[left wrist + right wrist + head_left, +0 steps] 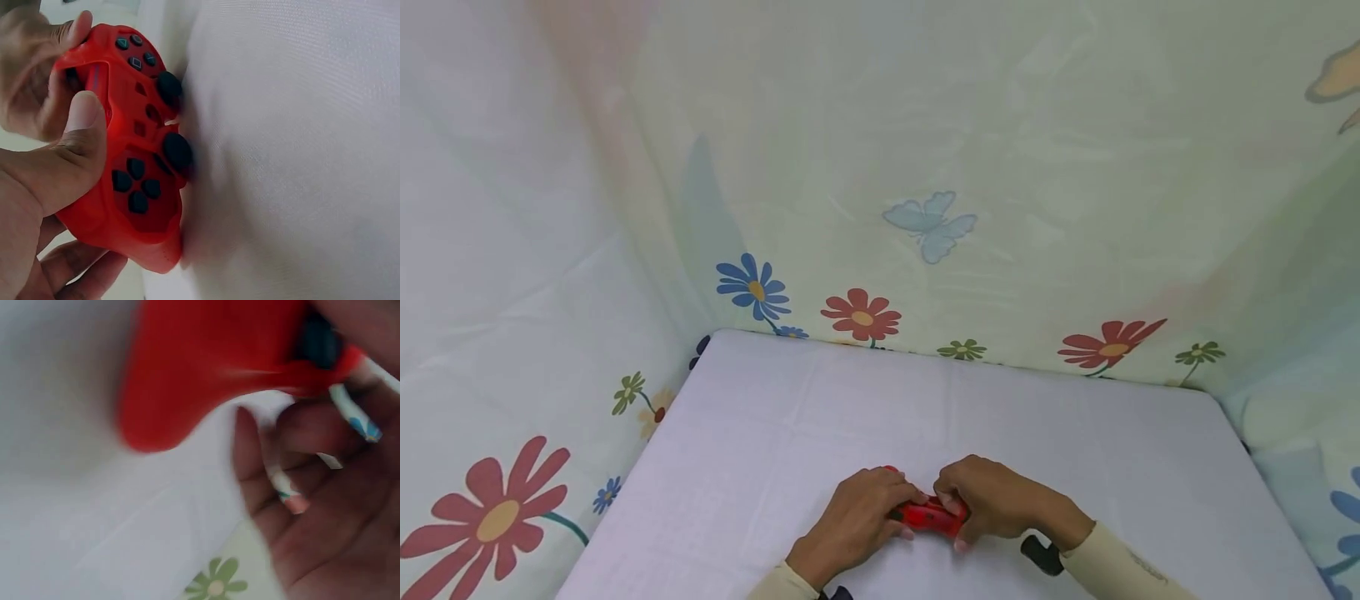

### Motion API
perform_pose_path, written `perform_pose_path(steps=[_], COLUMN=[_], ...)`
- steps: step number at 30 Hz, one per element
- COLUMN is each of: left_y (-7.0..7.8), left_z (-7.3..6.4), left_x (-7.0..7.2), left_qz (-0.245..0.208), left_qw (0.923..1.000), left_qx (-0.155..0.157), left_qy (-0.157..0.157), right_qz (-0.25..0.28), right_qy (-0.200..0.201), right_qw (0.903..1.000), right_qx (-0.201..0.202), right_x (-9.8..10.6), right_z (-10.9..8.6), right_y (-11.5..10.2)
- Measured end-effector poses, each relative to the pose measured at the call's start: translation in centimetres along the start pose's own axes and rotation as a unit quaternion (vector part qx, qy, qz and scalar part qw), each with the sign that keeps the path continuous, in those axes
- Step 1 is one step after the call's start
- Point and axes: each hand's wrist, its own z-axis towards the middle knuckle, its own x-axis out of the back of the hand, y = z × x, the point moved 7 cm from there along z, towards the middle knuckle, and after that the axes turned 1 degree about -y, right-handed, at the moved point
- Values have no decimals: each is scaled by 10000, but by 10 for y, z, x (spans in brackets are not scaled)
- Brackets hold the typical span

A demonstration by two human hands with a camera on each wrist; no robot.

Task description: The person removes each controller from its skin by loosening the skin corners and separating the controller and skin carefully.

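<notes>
Red controller (931,517) at the cloth-covered bench's near side

The left hand (868,507) grips one end, fingers bent beneath; the right hand (1000,500) holds the other, its fingers half-curled. Two round sticks (177,152), eight buttons (137,202). A wrinkled, flower-printed curtain (1037,167) stands behind.

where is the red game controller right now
In the head view, the red game controller is low and just right of centre, between the left hand and right hand, which both hold it, with the white tabletop around them.
</notes>
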Motion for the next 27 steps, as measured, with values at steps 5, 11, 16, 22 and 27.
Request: perform_pose_path(steps=[5,11,16,22,27], left_y=[-3,-5,-6,-5,-6], left_z=[-2,0,2,2,3], left_x=[-3,-3,0,0,1], left_qz=[-34,-394,-462,-626,-595], left_qw=[9999,9988,9987,9979,9981], left_qx=[127,262,229,186,141], left_qy=[-79,-93,-32,-18,88], right_qz=[-624,-612,-437,-484,-718], right_qy=[657,1319,1984,2345,2520], right_qw=[9955,9889,9780,9681,9623], right_qx=[266,309,465,738,727], right_x=[0,1,1,-7,-14], right_z=[-13,-30,-42,-51,-55], right_y=[-1,4,6,-1,-7])
